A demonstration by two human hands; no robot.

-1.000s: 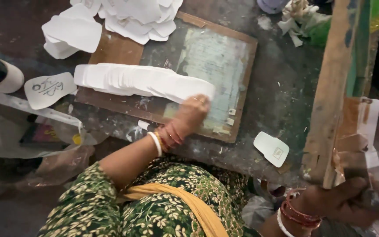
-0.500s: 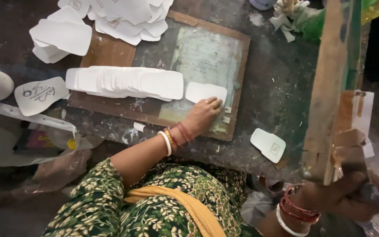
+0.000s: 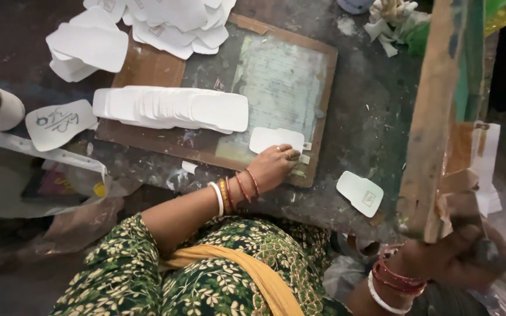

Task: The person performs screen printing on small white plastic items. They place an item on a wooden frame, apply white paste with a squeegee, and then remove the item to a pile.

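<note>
Written card (image 3: 61, 122): far left, lying flat, apart from the rest.
Card stack (image 3: 171, 108): fanned row, long axis left to right, on the wooden board (image 3: 147, 69).
Single white card (image 3: 276, 139): flat on the board's near edge, long axis left to right.
Left hand (image 3: 273, 167): fingertips pressing that card's near edge, not clenched.
Loose card (image 3: 359, 193): right of the board.
Right hand (image 3: 458, 257): near right, clenched around the raised wooden frame (image 3: 434, 117).

Green floral dress, yellow scarf; red, gold and white bangles on both wrists, perhaps a ring.
</note>
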